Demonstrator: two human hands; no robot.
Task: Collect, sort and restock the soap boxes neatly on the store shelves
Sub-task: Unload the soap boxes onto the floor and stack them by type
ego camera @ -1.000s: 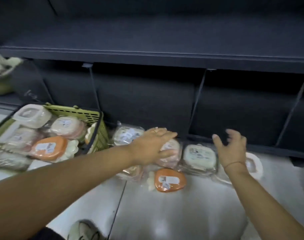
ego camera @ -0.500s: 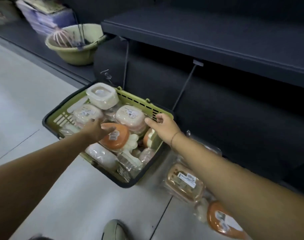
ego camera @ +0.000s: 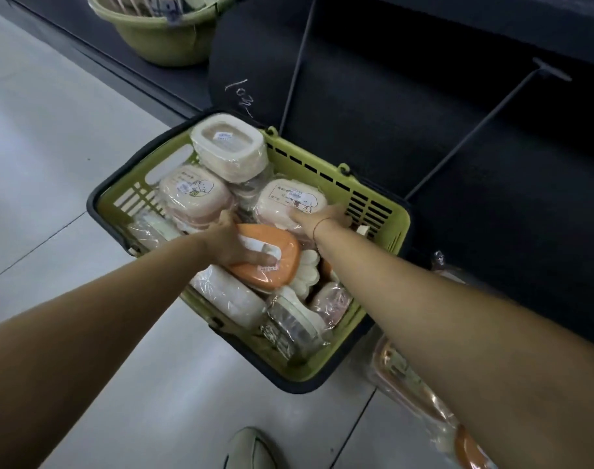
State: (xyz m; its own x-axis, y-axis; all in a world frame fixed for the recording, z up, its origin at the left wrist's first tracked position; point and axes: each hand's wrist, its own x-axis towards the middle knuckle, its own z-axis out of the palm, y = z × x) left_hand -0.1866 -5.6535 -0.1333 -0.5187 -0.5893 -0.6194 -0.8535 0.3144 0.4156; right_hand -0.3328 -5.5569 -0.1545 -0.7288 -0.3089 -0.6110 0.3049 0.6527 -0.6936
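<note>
One green plastic basket [ego camera: 398, 228] stands on the floor [ego camera: 52, 130], packed with wrapped soap boxes. The left hand [ego camera: 234, 245] grasps the single orange oval soap box [ego camera: 283, 265] at centre. The right hand [ego camera: 322, 216] lies against the right pink soap box [ego camera: 288, 198] of two; its grip cannot be told.

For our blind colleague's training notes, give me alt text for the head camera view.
A person reaches into a green basket full of wrapped soap boxes on the floor beside dark shelves. The left hand grips an orange box; the right hand touches a pink box.
</note>
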